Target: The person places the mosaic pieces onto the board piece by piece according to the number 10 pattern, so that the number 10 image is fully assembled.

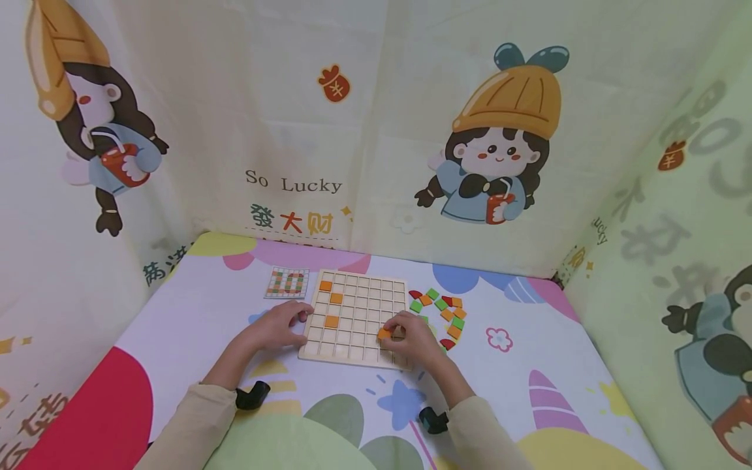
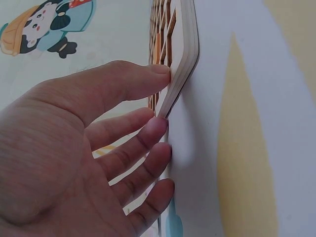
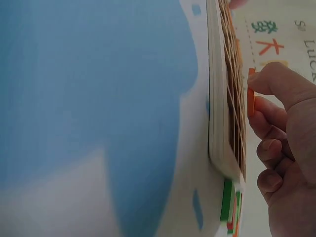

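Observation:
A wooden grid board [image 1: 355, 361] lies on the table, with orange square tiles in 3 of its cells towards the left. My left hand [image 1: 273, 326] is at the board's left edge. In the left wrist view the thumb [image 2: 148, 79] and fingertips touch that edge, the fingers loosely bent. Over the near right part of the board, my right hand [image 1: 417, 339] pinches an orange square tile [image 3: 251, 92] between thumb and index finger. That tile stands on edge above the grid in the right wrist view, the other fingers curled beneath.
Right of the board lie several loose green, orange and red tiles [image 1: 447, 314], some hidden behind my right hand. A small printed pattern card [image 1: 286, 282] lies beyond my left hand. Printed cloth walls [image 1: 376, 130] rise at the table's back and sides.

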